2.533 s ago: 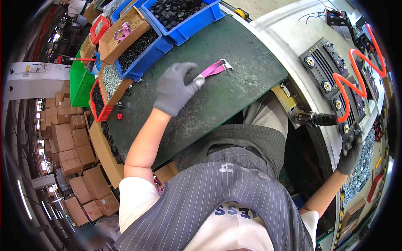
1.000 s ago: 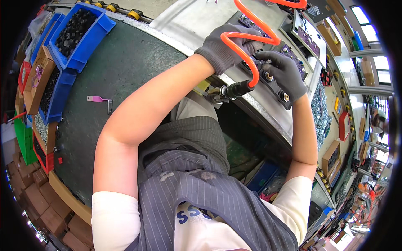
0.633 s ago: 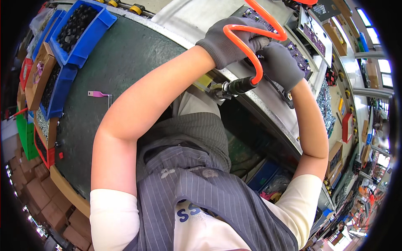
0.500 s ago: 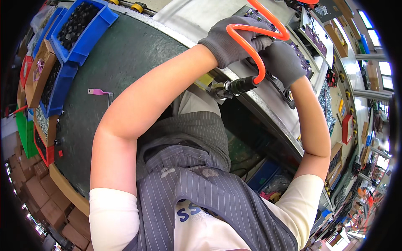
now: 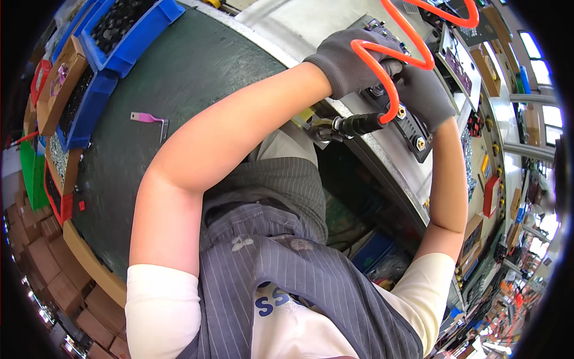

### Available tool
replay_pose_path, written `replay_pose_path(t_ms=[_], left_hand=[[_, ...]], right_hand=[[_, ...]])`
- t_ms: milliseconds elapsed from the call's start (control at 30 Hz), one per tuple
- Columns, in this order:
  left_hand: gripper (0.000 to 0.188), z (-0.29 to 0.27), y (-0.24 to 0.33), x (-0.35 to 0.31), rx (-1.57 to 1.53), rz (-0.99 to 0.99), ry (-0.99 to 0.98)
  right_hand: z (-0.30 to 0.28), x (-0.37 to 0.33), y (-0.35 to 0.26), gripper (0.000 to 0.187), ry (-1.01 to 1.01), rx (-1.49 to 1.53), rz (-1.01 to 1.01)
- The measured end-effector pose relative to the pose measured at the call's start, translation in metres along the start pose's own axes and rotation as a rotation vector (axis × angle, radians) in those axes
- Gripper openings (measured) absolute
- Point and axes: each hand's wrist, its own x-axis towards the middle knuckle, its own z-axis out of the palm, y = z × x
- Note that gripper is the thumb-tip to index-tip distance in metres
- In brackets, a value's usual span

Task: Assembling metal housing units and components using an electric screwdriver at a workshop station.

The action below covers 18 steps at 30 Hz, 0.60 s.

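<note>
Panel [image 5: 411, 132], black, lies far right, partly beneath left hand [image 5: 357, 61] and right hand [image 5: 427, 97]; whether fingers grasp it, I cannot tell.

The dark green tabletop [image 5: 197, 69] carries a pink strip [image 5: 145, 117] with a bent metal end, a small red piece [image 5: 82, 205] and blue bins [image 5: 142, 42]. A pale metal bench [image 5: 296, 29] (alongside) bears a black slotted panel [image 5: 411, 131].
</note>
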Motion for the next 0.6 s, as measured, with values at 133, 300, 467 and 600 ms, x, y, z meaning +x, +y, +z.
replay_pose_path(t_ms=[133,300,467,600], left_hand=[[0.026,-0.012,0.016,-0.003,0.100,-0.094,-0.087],[0.046,-0.075,0.010,-0.054,0.481,-0.154,-0.131],[0.034,-0.215,-0.036,-0.166,0.830,-0.291,0.057],[0.035,-0.276,-0.032,-0.246,0.802,-0.682,0.063]], right_hand=[[0.009,0.000,0.006,0.032,-0.094,0.124,-0.155],[0.024,-0.026,0.075,0.041,0.073,0.287,0.096],[0.055,-0.126,0.191,0.060,0.159,0.026,0.511],[0.112,-0.169,0.233,0.068,-0.267,-0.077,0.504]])
